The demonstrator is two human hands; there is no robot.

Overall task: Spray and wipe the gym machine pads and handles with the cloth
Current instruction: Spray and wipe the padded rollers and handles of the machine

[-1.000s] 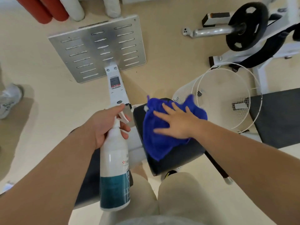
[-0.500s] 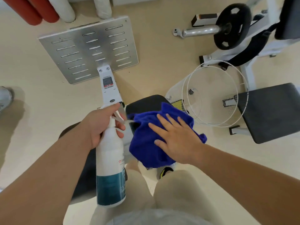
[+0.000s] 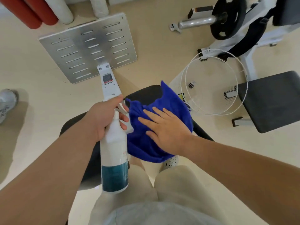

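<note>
A slotted metal footplate [image 3: 87, 47] lay on the pale floor ahead, joined to a white machine beam [image 3: 108, 83] that ran back toward the person. To the right stood a white wire basket [image 3: 214, 82], with a dark bench seat [image 3: 272, 101] just beyond it and a black weight plate [image 3: 227, 17] on a chrome bar [image 3: 196, 22] farther off. A grey shoe [image 3: 6, 103] showed at the left edge, and red rolls [image 3: 29, 12] leaned at the top left. The left hand [image 3: 103, 117] gripped the neck of a white and teal spray bottle [image 3: 114, 151], its fingers [image 3: 123, 118] curled round the front near the trigger, and the bottle hid part of the beam and of the pad's left edge. The blue cloth [image 3: 146, 143] was draped over the black machine pad [image 3: 144, 92], covering most of it and leaving only the far end bare. The right hand [image 3: 165, 127] lay flat on the cloth, its fingers [image 3: 158, 111] straight and spread, pointing toward the bottle, with cloth showing on every side of them.
</note>
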